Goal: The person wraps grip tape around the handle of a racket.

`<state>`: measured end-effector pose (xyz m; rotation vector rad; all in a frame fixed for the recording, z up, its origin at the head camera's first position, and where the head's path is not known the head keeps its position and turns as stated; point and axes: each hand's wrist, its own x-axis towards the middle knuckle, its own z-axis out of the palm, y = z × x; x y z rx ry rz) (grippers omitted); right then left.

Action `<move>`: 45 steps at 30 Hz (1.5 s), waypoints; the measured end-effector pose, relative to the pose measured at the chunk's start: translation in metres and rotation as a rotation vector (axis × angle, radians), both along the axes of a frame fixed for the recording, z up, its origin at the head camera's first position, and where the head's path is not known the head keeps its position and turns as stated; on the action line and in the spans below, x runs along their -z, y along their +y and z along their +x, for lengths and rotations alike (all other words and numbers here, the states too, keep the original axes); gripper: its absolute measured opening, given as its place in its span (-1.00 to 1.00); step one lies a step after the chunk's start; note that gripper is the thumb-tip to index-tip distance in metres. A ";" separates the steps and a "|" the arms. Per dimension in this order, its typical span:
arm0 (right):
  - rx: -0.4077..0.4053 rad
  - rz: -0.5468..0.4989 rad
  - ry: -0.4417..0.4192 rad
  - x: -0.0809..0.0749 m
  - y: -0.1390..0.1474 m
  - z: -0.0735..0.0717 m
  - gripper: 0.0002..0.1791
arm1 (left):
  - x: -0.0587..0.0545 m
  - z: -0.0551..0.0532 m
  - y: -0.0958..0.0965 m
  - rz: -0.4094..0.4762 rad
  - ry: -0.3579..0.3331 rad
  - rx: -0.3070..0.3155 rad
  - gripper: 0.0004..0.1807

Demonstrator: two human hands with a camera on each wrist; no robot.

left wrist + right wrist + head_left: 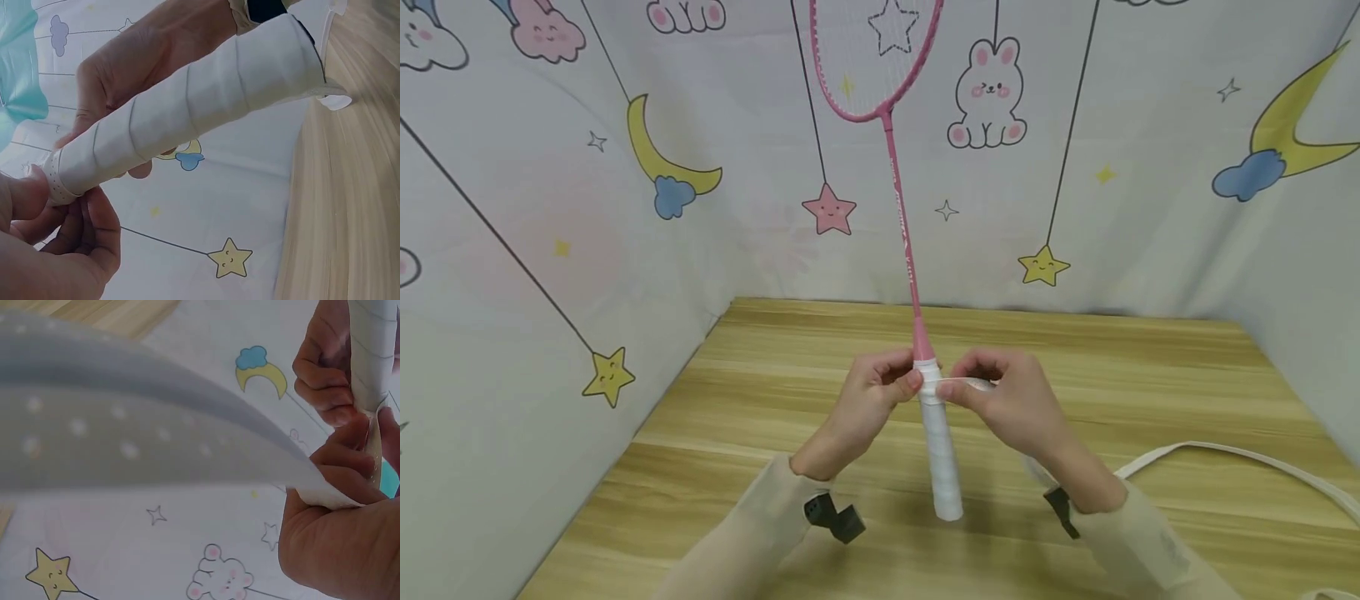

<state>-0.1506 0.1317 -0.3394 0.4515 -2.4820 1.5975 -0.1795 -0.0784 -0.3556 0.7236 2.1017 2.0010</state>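
A pink badminton racket stands tilted, head up, its white wrapped handle hanging above the table. My left hand holds the top of the handle between thumb and fingers, just below the pink cone. Opposite it, my right hand pinches a white perforated grip tape against the handle. One turn of this tape circles the handle's upper end in the left wrist view. From the right hand the loose length runs past the wrist. Fingers behind the handle are partly hidden.
The wood-grain table lies below the hands. Loose tape arches over its right side and leaves the frame. A white curtain printed with stars, moons and rabbits stands behind and at the sides. Each wrist carries a small black camera.
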 end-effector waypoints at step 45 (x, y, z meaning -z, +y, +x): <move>0.046 0.042 0.368 0.014 -0.017 0.005 -0.93 | -0.002 -0.001 0.008 0.000 0.085 -0.279 -0.80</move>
